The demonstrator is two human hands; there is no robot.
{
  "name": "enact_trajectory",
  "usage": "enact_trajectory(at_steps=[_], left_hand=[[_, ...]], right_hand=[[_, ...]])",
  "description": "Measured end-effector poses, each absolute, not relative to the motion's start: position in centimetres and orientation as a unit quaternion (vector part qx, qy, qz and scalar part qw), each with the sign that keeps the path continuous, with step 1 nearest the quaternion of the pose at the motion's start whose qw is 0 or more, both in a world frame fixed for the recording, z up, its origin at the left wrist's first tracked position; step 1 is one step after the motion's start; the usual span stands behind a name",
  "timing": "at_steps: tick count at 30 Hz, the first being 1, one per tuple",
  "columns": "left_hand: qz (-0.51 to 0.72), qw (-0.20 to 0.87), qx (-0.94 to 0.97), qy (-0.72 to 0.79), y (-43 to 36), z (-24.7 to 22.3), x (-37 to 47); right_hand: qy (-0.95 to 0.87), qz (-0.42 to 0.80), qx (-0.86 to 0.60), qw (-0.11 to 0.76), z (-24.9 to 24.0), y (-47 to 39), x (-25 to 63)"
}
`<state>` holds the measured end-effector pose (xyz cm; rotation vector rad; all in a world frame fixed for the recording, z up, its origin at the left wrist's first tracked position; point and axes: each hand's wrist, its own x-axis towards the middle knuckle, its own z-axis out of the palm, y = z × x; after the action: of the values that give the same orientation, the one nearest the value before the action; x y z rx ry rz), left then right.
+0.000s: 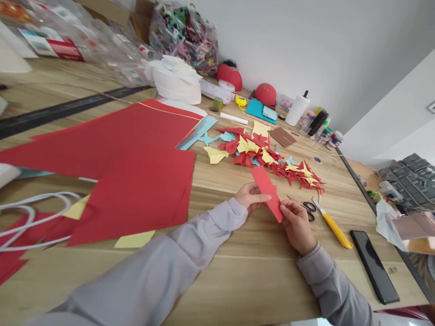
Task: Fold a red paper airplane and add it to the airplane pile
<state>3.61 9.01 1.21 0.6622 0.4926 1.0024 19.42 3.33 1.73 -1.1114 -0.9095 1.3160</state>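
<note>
A narrow strip of red paper (266, 190) is held up above the wooden table between both hands. My left hand (253, 197) grips its left edge, with the thumb lying across the front and the other fingers behind. At the strip's lower right corner, my right hand (298, 225) pinches the paper between thumb and fingers. Just beyond the strip lies a long pile of folded red, yellow and blue paper pieces (268, 154). Black-handled scissors (309, 207) rest right of my right hand, next to a yellow utility knife (335, 228).
Large red paper sheets (136, 181) cover the left of the table (238, 285). A black phone (374, 267) lies near the right edge. White cable (34, 222) coils at far left. Bottles, a white glue bottle (298, 108) and a bag of colourful scraps (185, 36) stand along the wall.
</note>
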Motion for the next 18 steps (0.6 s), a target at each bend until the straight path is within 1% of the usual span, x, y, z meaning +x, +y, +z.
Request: enact_trajectory(at_steps=[4,9,11,14,18], left_hand=[[0.450,0.802,0.319,0.229,9.0,1.5,3.7],[0.411,0.767,0.420,0.258,8.7,1.2,4.3],[0.395,0.739,0.477,0.266,8.5,1.0,4.5],[0.389,0.692,0.538,0.282,8.2,0.7,4.6],[0.379,0.683,0.557,0.283,8.1,0.8,4.6]], right_hand=[[-0.394,0.595,-0.461,0.528,2.1,3.2,19.5],[-0.504,0.467,-0.476,0.548,1.9,3.3,19.9],[-0.531,0.450,-0.459,0.552,1.9,3.3,19.9],[-0.530,0.475,-0.439,0.548,2.1,3.3,19.8],[-0.482,0.514,-0.454,0.545,2.5,3.4,19.5]])
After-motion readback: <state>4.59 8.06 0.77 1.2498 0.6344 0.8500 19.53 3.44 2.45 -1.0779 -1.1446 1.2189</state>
